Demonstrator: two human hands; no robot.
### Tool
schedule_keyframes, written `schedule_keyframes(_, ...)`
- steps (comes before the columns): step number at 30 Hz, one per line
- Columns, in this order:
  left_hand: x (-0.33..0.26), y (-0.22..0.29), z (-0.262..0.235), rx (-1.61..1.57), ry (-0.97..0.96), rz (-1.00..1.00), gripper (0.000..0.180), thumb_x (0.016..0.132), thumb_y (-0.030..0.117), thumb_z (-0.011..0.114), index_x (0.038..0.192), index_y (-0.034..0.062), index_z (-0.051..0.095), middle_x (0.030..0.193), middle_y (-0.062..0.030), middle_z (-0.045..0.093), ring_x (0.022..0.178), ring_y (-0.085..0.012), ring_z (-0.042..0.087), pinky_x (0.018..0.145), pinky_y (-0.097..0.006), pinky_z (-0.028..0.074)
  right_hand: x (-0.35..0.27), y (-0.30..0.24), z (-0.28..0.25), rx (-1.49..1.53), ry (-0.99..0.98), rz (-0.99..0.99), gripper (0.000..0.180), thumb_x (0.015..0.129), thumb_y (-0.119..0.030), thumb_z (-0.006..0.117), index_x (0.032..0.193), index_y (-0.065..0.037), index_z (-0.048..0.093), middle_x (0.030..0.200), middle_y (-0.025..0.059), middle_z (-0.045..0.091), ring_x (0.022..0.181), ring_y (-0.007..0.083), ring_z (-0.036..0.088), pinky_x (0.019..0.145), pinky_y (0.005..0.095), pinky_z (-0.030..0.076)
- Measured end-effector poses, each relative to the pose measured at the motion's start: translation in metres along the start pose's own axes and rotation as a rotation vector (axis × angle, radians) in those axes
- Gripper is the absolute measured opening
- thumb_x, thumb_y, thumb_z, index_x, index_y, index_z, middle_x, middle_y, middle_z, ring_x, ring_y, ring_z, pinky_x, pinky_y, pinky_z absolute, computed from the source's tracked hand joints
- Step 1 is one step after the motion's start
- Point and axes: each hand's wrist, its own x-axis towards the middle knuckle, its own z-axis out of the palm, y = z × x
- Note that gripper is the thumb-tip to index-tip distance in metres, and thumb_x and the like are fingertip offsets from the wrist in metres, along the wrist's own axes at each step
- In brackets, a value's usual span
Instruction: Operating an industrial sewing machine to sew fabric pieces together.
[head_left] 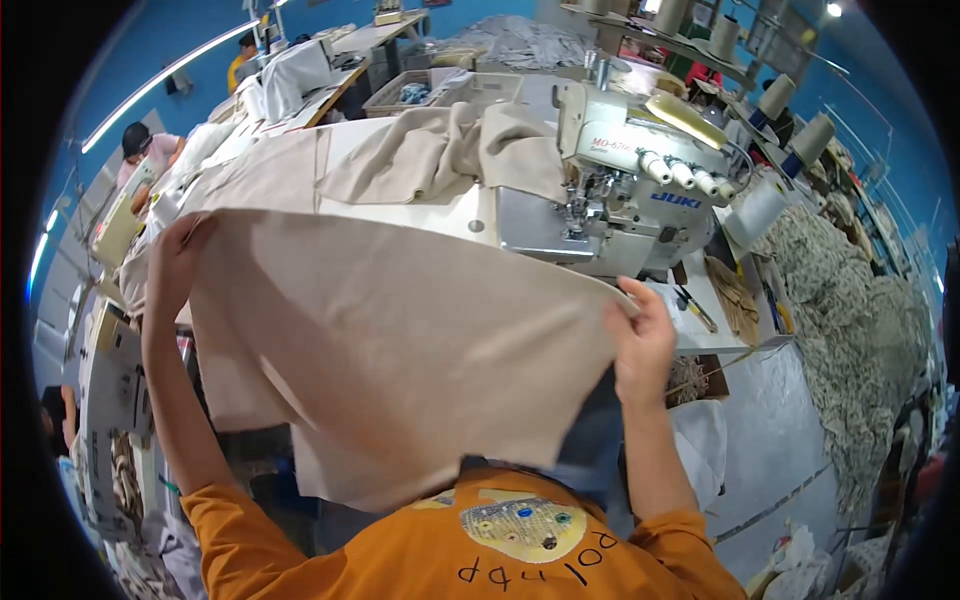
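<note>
Between my two hands a beige fabric piece (400, 340) hangs stretched along its top edge, its lower part draping over my lap. My left hand (180, 243) is closed on the upper left corner. At the upper right corner my right hand (643, 335) pinches the cloth between thumb and fingers. Just beyond the cloth's right end stands a white overlock sewing machine (630, 150), with its presser foot and needle area (578, 215) above a metal plate. No fabric that I hold lies under the foot.
More beige fabric (430, 155) lies rumpled on the white table (455, 222) behind. Scissors or snips (697, 308) rest right of the machine. Thread cones (760, 210) stand at the right, near a heap of greyish fabric (850, 330). A co-worker (150, 160) sits at far left.
</note>
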Motion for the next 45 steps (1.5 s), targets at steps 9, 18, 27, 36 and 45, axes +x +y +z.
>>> schedule_keyframes(9, 0.085, 0.044, 0.183, 0.033, 0.149, 0.400, 0.039, 0.079, 0.004, 0.073, 0.117, 0.0052, 0.066, 0.123, -0.0159, 0.064, 0.114, -0.0353, 0.059, 0.098, -0.040, 0.047, 0.054, 0.005, 0.052, -0.045, -0.122, 0.035, 0.024, 0.087, -0.003, 0.074, 0.107, 0.003, 0.062, 0.088, 0.0056, 0.072, 0.076, 0.0049, 0.062, 0.067, 0.0200, 0.051)
schedule_keyframes(18, 0.036, 0.237, 0.234, -0.631, -0.558, 0.658, 0.023, 0.082, 0.018, 0.077, 0.103, 0.0077, 0.073, 0.092, -0.0082, 0.071, 0.084, -0.0241, 0.065, 0.076, -0.035, 0.050, 0.059, 0.001, 0.053, -0.194, -0.121, -0.030, 0.023, 0.086, 0.000, 0.074, 0.102, 0.002, 0.057, 0.087, 0.0042, 0.068, 0.076, 0.0055, 0.061, 0.066, 0.0192, 0.050)
schedule_keyframes(27, 0.037, 0.239, 0.235, -0.831, -0.742, 0.431, 0.014, 0.087, 0.016, 0.072, 0.093, 0.0023, 0.074, 0.080, -0.0055, 0.068, 0.072, -0.0119, 0.060, 0.062, -0.025, 0.046, 0.054, 0.014, 0.045, -0.378, 0.058, -0.448, 0.014, 0.078, 0.000, 0.079, 0.088, -0.001, 0.069, 0.089, 0.0084, 0.068, 0.067, 0.0134, 0.063, 0.058, 0.0243, 0.052)
schedule_keyframes(36, 0.039, 0.241, 0.227, -0.842, -0.893, 0.378, 0.015, 0.092, 0.013, 0.068, 0.094, -0.0010, 0.074, 0.077, -0.0029, 0.065, 0.067, -0.0074, 0.055, 0.059, -0.023, 0.043, 0.054, 0.022, 0.042, -0.411, -0.008, -0.570, 0.013, 0.081, -0.001, 0.077, 0.090, -0.003, 0.068, 0.088, 0.0083, 0.065, 0.068, 0.0158, 0.062, 0.054, 0.0248, 0.051)
schedule_keyframes(45, 0.032, 0.242, 0.225, -0.750, -0.819, 0.355, 0.015, 0.093, 0.011, 0.065, 0.095, -0.0025, 0.070, 0.075, -0.0007, 0.062, 0.066, -0.0057, 0.050, 0.059, -0.023, 0.042, 0.046, 0.022, 0.042, -0.577, 0.027, -0.754, 0.022, 0.076, 0.001, 0.078, 0.094, -0.008, 0.071, 0.092, 0.0064, 0.063, 0.065, 0.0142, 0.059, 0.054, 0.0258, 0.050)
